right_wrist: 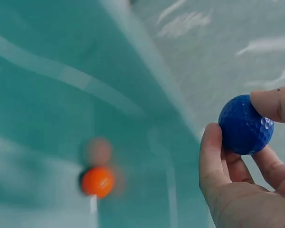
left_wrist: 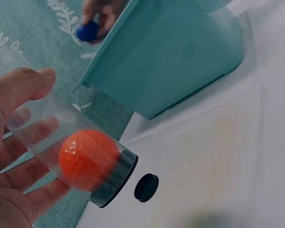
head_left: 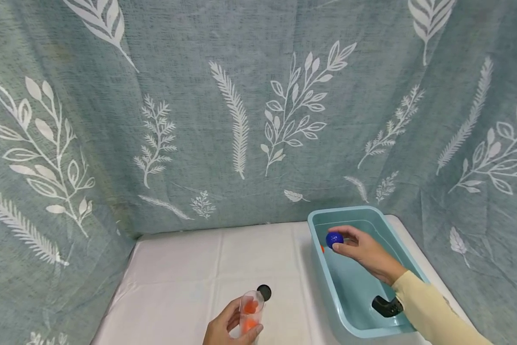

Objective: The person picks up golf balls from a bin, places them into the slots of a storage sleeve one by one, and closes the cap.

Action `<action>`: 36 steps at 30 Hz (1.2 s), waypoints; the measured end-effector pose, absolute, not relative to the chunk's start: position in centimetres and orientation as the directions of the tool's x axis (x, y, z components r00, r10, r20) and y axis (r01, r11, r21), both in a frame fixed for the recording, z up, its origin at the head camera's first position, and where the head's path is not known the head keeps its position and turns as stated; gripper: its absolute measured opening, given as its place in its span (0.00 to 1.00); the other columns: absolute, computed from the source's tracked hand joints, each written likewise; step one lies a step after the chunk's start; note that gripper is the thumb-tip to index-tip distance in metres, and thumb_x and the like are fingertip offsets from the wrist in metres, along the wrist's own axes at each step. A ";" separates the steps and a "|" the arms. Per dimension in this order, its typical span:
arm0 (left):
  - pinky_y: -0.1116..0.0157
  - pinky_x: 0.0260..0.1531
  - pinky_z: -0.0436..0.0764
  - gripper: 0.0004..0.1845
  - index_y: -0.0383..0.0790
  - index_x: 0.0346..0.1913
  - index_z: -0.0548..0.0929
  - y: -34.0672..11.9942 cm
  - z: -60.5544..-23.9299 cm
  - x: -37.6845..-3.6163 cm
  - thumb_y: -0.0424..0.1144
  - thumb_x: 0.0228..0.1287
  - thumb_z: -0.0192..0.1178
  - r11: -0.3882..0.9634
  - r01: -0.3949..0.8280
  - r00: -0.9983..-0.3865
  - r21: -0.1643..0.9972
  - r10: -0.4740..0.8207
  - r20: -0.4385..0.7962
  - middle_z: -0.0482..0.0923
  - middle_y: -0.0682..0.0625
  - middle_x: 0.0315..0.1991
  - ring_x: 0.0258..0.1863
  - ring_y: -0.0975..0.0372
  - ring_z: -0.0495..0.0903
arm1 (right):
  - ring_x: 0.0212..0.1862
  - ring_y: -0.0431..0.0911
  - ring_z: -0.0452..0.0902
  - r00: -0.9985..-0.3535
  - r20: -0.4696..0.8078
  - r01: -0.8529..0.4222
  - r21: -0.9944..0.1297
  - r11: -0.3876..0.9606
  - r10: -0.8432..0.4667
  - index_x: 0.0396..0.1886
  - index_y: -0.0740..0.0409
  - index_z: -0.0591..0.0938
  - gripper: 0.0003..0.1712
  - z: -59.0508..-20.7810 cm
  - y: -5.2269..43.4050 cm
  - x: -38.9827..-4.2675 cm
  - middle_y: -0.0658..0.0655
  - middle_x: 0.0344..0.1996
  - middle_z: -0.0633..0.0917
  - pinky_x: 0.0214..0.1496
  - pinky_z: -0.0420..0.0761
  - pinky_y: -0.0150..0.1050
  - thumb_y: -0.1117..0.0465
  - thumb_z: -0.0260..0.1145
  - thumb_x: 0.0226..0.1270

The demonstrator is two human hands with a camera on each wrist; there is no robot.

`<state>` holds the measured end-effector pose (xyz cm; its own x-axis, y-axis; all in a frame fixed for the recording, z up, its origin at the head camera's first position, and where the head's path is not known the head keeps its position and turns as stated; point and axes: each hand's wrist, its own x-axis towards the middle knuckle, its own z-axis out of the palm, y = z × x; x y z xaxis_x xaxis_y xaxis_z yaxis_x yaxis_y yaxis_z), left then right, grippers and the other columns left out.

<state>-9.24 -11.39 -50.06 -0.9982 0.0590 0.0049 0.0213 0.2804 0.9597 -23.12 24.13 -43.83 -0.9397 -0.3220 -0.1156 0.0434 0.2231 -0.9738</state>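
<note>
My left hand (head_left: 230, 328) grips a clear plastic tube (head_left: 244, 314) over the white table. An orange golf ball (left_wrist: 89, 160) sits inside, against the tube's black-capped end (left_wrist: 115, 179). Beside the tube in the head view, a loose round black cap (head_left: 264, 292) lies on the tablecloth. Over the far left part of a teal plastic bin (head_left: 334, 292), my right hand (head_left: 366, 249) pinches a blue golf ball (right_wrist: 245, 125) between thumb and fingers. An orange ball (right_wrist: 98, 182) lies in the bin below, mostly hidden by the bin wall in the head view.
The bin takes up the table's right side, its walls standing well above the white cloth (head_left: 172, 278). Grey-green leaf-patterned fabric (head_left: 241, 191) hangs behind and on both sides. A black curved device (head_left: 385, 306) shows beside my right sleeve, over the bin.
</note>
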 end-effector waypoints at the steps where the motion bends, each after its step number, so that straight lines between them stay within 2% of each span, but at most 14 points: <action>1: 0.72 0.46 0.82 0.31 0.39 0.60 0.80 -11.3 -50.0 -9.3 0.47 0.54 0.78 0.281 0.026 -0.998 0.959 0.058 0.010 0.85 0.46 0.47 0.43 0.64 0.86 | 0.63 0.53 0.75 -0.938 -0.094 0.024 -0.978 0.208 -0.334 0.71 0.62 0.69 0.34 -43.3 23.8 -22.9 0.64 0.64 0.73 0.59 0.81 0.42 0.56 0.70 0.71; 8: 0.72 0.48 0.82 0.31 0.39 0.60 0.80 -10.6 -49.4 -9.3 0.48 0.56 0.77 0.252 0.066 -0.994 0.966 0.098 0.042 0.84 0.46 0.49 0.45 0.64 0.85 | 0.62 0.58 0.75 -0.916 -0.008 -0.043 -0.992 0.118 -0.402 0.70 0.57 0.71 0.31 -40.2 21.4 -20.6 0.65 0.60 0.73 0.59 0.80 0.40 0.56 0.69 0.72; 12: 0.71 0.48 0.82 0.31 0.38 0.60 0.80 -10.3 -48.8 -9.2 0.47 0.56 0.77 0.257 0.073 -0.994 0.964 0.096 0.050 0.84 0.47 0.49 0.45 0.63 0.86 | 0.64 0.56 0.74 -0.897 0.019 -0.047 -0.998 0.053 -0.442 0.69 0.55 0.71 0.28 -39.5 19.1 -19.3 0.64 0.64 0.72 0.60 0.80 0.43 0.58 0.68 0.73; 16: 0.65 0.49 0.84 0.33 0.38 0.61 0.80 -10.1 -48.2 -9.2 0.49 0.55 0.78 0.299 0.023 -0.997 0.954 0.082 -0.002 0.84 0.48 0.49 0.45 0.60 0.85 | 0.66 0.53 0.73 -0.876 0.050 -0.033 -0.999 -0.043 -0.479 0.69 0.57 0.70 0.28 -39.6 16.4 -18.0 0.65 0.67 0.70 0.61 0.80 0.43 0.61 0.67 0.73; 20: 0.60 0.50 0.85 0.35 0.37 0.62 0.79 -10.0 -47.8 -9.1 0.50 0.56 0.77 0.316 0.010 -0.995 0.949 0.093 -0.021 0.85 0.48 0.49 0.45 0.59 0.85 | 0.65 0.51 0.74 -0.846 0.116 -0.049 -0.989 -0.142 -0.520 0.66 0.62 0.70 0.26 -40.3 13.9 -16.7 0.70 0.66 0.69 0.60 0.81 0.42 0.65 0.66 0.73; 24: 0.65 0.48 0.84 0.33 0.38 0.63 0.79 -10.2 -47.9 -8.8 0.49 0.57 0.76 0.291 0.052 -0.994 0.955 0.108 0.021 0.85 0.49 0.48 0.45 0.62 0.86 | 0.62 0.52 0.76 -0.789 0.264 -0.154 -0.959 -0.238 -0.554 0.67 0.67 0.70 0.25 -41.5 11.5 -15.7 0.73 0.63 0.71 0.59 0.81 0.40 0.71 0.63 0.73; 26: 0.69 0.48 0.83 0.32 0.38 0.63 0.79 -10.3 -47.9 -8.7 0.49 0.58 0.75 0.286 0.063 -0.993 0.956 0.111 0.033 0.85 0.50 0.48 0.45 0.64 0.85 | 0.63 0.52 0.76 -0.765 0.303 -0.174 -0.947 -0.270 -0.569 0.67 0.66 0.71 0.25 -42.2 10.5 -15.3 0.71 0.63 0.73 0.60 0.80 0.39 0.71 0.62 0.74; 31: 0.73 0.47 0.81 0.30 0.39 0.61 0.80 -10.6 -47.9 -8.4 0.48 0.59 0.75 0.278 0.092 -0.992 0.956 0.109 0.064 0.85 0.50 0.45 0.46 0.64 0.85 | 0.66 0.53 0.73 -0.733 0.322 -0.214 -0.945 -0.246 -0.600 0.66 0.58 0.76 0.23 -43.6 9.1 -14.3 0.62 0.63 0.77 0.68 0.73 0.39 0.69 0.64 0.73; 36: 0.73 0.48 0.81 0.28 0.39 0.60 0.80 -10.9 -47.8 -8.5 0.45 0.59 0.75 0.268 0.137 -0.989 0.954 0.097 0.115 0.85 0.49 0.46 0.47 0.63 0.85 | 0.63 0.53 0.76 -0.696 0.376 -0.303 -0.926 -0.225 -0.612 0.65 0.57 0.77 0.23 -44.6 8.3 -13.9 0.59 0.61 0.80 0.68 0.73 0.39 0.69 0.64 0.73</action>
